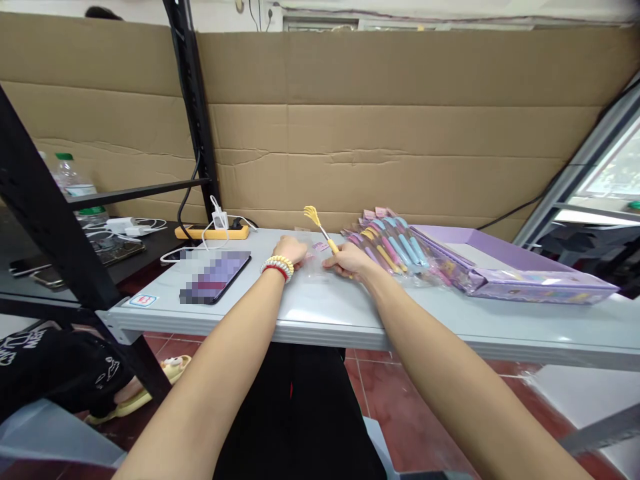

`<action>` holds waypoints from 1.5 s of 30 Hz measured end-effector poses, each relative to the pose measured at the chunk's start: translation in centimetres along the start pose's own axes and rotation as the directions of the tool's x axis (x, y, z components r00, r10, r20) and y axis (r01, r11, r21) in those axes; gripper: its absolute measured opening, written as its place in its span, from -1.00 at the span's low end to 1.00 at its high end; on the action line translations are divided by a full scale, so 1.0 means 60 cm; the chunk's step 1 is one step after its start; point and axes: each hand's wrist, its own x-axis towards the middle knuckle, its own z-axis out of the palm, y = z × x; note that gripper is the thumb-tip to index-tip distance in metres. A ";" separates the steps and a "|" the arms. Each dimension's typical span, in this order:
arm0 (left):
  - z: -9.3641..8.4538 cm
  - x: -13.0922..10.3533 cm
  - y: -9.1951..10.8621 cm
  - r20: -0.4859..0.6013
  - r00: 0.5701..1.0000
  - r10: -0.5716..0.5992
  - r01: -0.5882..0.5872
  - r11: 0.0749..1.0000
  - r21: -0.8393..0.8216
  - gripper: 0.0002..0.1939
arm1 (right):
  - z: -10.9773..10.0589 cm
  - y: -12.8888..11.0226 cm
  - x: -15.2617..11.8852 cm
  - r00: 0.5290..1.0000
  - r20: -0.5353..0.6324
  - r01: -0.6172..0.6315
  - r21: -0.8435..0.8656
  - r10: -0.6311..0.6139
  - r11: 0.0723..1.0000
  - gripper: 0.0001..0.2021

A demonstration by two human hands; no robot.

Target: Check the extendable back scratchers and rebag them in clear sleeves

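My right hand [346, 261] is closed around the yellow handle of a small back scratcher [324, 232]. Its hand-shaped yellow head points up and to the left, joined to the handle by a thin metal rod. A clear plastic bag [314, 265] with a pink label lies on the table between my hands. My left hand [291, 250], with beaded bracelets on the wrist, is at the bag's left side, fingers curled and seemingly pinching its edge; the fingertips are partly hidden. Just right of my right hand is a pile of bagged back scratchers [393, 243] with purple, yellow, pink and blue handles.
An open purple box [530, 283] stands on the table [320, 327] at the right. To the left lie a phone [220, 277] and a yellow power strip [213, 233] with white cables. A cardboard sheet [375, 133] closes off the back. Another person's leg [60, 367] shows lower left.
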 end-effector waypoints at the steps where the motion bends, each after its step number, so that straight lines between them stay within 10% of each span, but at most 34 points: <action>1: 0.003 -0.003 0.003 0.008 0.999 -0.051 0.050 0.997 0.055 -0.72 | 0.001 0.000 0.000 1.000 -0.014 0.003 0.021 -0.003 1.000 -0.57; 13: 0.001 -0.041 0.038 0.475 0.859 -0.191 0.117 0.976 0.181 -0.85 | -0.013 0.005 0.008 0.916 -0.245 0.357 0.132 -0.319 0.925 -0.61; 19: 0.012 -0.028 0.030 0.199 0.979 0.043 -0.025 0.995 -0.092 -0.83 | -0.016 0.007 0.010 0.882 -0.276 0.342 -0.183 -0.382 0.922 -0.70; 27: 0.003 -0.014 0.042 -0.109 0.991 0.080 -0.116 0.914 -0.389 -0.94 | -0.025 -0.004 -0.009 0.872 -0.208 0.321 -0.441 -0.443 0.838 -0.60; 45: -0.015 -0.011 0.054 -0.128 0.991 0.041 -0.110 0.790 -0.603 -0.94 | -0.054 0.001 -0.008 0.898 -0.217 0.260 -0.441 -0.383 0.859 -0.61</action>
